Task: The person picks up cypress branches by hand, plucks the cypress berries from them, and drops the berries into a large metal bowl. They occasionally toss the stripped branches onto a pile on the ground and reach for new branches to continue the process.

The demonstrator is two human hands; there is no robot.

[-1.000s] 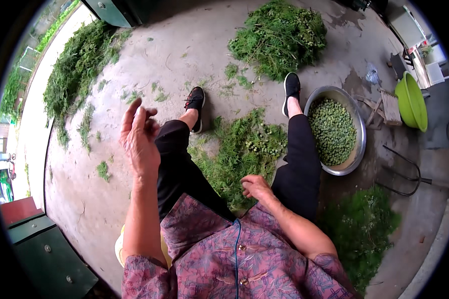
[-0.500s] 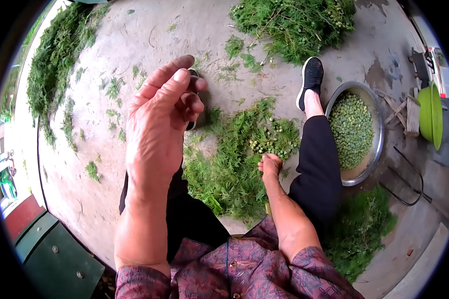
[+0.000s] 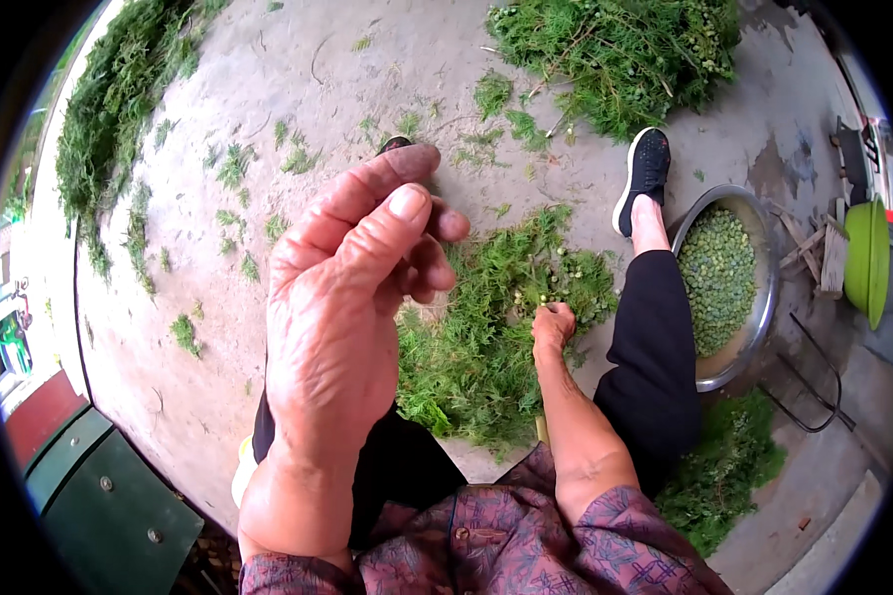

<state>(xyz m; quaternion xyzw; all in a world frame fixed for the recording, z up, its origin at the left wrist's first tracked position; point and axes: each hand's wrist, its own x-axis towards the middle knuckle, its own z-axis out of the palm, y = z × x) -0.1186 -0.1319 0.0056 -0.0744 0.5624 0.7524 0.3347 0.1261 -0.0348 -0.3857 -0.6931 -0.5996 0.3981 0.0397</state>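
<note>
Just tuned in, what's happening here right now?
A seated person is working through green leafy sprigs on a concrete floor. The right hand reaches into the pile of greens between the legs. The left hand is raised near the camera, fingers curled. A metal bowl of small green pods sits to the right.

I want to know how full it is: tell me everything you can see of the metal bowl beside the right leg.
The metal bowl is round, shallow and shiny, like steel. It stands upright on the concrete ground at the outer side of the right leg, whose black trouser hides part of its rim. A layer of small green pods or seeds covers its bottom; the inner wall shows bare above them. No hand touches it.
</note>
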